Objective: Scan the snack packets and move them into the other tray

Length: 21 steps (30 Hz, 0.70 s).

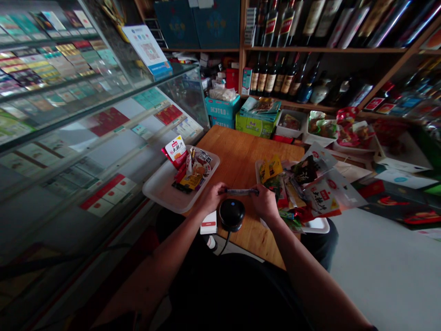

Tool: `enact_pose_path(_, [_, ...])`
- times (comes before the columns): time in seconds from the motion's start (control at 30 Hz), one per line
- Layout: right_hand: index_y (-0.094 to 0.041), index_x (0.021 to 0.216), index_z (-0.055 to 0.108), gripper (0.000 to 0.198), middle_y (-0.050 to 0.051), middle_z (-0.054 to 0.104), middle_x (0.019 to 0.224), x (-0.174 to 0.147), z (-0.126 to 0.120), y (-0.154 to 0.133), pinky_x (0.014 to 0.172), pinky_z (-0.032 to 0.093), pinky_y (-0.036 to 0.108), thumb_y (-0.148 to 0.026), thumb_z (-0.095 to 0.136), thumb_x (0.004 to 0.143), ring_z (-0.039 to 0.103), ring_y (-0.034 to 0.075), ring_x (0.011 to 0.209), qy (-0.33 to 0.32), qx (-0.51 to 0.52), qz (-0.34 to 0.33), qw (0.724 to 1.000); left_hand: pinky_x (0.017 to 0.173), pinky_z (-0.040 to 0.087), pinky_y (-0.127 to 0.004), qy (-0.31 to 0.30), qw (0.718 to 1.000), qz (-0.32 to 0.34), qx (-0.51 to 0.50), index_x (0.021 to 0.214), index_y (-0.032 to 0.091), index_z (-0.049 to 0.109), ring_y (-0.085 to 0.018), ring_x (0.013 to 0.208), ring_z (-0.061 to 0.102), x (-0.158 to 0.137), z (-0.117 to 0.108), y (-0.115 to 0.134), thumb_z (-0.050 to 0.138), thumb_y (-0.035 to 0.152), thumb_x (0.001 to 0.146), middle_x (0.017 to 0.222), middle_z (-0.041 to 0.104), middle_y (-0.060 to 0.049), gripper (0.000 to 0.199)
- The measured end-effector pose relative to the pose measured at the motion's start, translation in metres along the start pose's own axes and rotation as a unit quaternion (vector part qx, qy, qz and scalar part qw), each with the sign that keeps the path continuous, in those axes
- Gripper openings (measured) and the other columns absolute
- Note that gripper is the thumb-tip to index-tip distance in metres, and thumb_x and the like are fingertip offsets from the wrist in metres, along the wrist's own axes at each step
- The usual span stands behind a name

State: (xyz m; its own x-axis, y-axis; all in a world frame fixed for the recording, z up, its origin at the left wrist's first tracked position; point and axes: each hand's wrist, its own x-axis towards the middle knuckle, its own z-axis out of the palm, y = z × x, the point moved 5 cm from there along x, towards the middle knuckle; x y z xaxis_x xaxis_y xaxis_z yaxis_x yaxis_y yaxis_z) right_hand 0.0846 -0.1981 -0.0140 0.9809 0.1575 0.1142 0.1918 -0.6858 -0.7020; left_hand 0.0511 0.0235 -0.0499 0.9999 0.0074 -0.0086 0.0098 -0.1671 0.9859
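Between my two hands a narrow dark snack packet (240, 191) is stretched level, seen nearly edge-on. My left hand (214, 198) pinches its left end, and my right hand (265, 201) grips the right end. Just below the packet stands a round black scanner (232, 214) with a blue mark on top and a cable. Left of it lies a small white and red box (208, 223). A white tray (156, 187) with several snack packets is beyond my left hand. Another white tray (319, 225), heaped with snack bags (320, 197), is beside my right hand.
The wooden table (230, 151) carries both trays. A glass display case (138, 103) borders the left side. Shelves of bottles (275, 80) rise at the back, with snack boxes (255, 124) below them. Open cartons (403, 149) stand at the right.
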Motion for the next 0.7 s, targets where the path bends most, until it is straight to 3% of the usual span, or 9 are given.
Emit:
enact_pose_path(0.2, [-0.020,0.091,0.073,0.017,0.008,0.075,0.084,0.002,0.003,0.008,0.072,0.044,0.027,-0.018,0.058,0.085,0.068,0.021,0.079,-0.009,-0.047,-0.010,0.999,0.080,0.051,-0.032,-0.007,0.999,0.021,0.038,0.103,0.016,0.070,-0.021,0.090,0.068,0.000,-0.002,0.004,0.077,0.024,0.076,0.100,0.074,-0.008,0.029])
enact_pose_path(0.53, [-0.022,0.094,0.073,0.016,0.006,0.076,0.089,0.001,0.007,0.008,0.078,0.045,0.027,-0.019,0.058,0.087,0.069,0.021,0.083,-0.018,-0.051,-0.017,0.998,0.080,0.054,-0.033,-0.026,0.999,0.000,0.027,0.107,0.015,0.068,-0.023,0.095,0.071,0.003,-0.002,-0.013,0.076,0.029,0.079,0.105,0.074,-0.011,0.032])
enact_pose_path(0.7, [-0.021,0.092,0.072,0.013,0.006,0.075,0.085,0.001,0.004,0.008,0.074,0.045,0.025,-0.021,0.060,0.088,0.069,0.020,0.080,-0.013,-0.025,-0.016,0.999,0.085,0.053,-0.033,0.008,0.997,0.047,0.060,0.102,0.016,0.068,-0.021,0.095,0.069,0.003,-0.006,0.003,0.068,0.025,0.084,0.101,0.074,-0.008,0.020])
